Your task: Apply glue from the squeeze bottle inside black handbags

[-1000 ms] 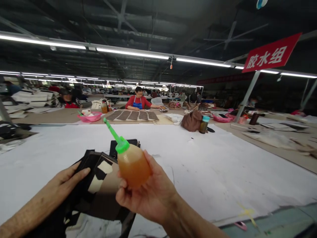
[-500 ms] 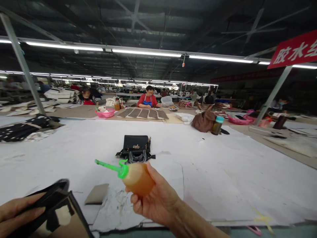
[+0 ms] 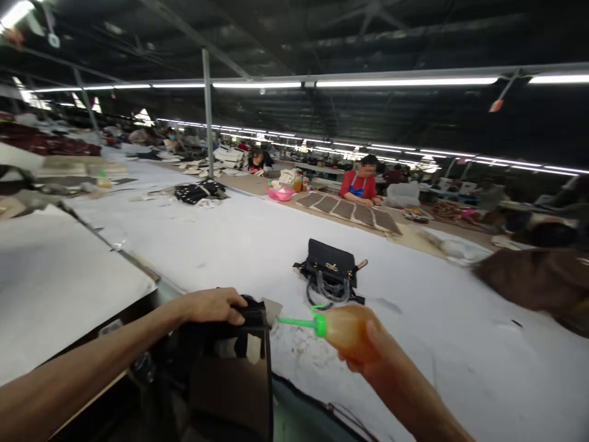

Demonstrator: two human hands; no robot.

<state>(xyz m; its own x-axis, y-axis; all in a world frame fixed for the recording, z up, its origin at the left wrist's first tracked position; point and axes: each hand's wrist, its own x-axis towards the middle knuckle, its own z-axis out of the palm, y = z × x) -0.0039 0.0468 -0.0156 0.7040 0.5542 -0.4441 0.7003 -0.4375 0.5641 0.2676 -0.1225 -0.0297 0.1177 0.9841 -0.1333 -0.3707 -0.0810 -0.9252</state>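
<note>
From the head view, the gaze has swung left since a moment ago and the red banner has slid out of sight. The left hand (image 3: 212,305) now clamps its fingers over the top of the dark bag piece (image 3: 239,362) at the table edge. The right hand (image 3: 368,353) grips the amber glue bottle (image 3: 347,325), green nozzle pointing at the piece; gluing looks about to begin. A black handbag (image 3: 331,270) sits beyond on the white table (image 3: 230,245). No writing is legible.

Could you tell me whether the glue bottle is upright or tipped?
Tipped: the right hand holds the glue bottle sideways, green nozzle pointing left.
</note>
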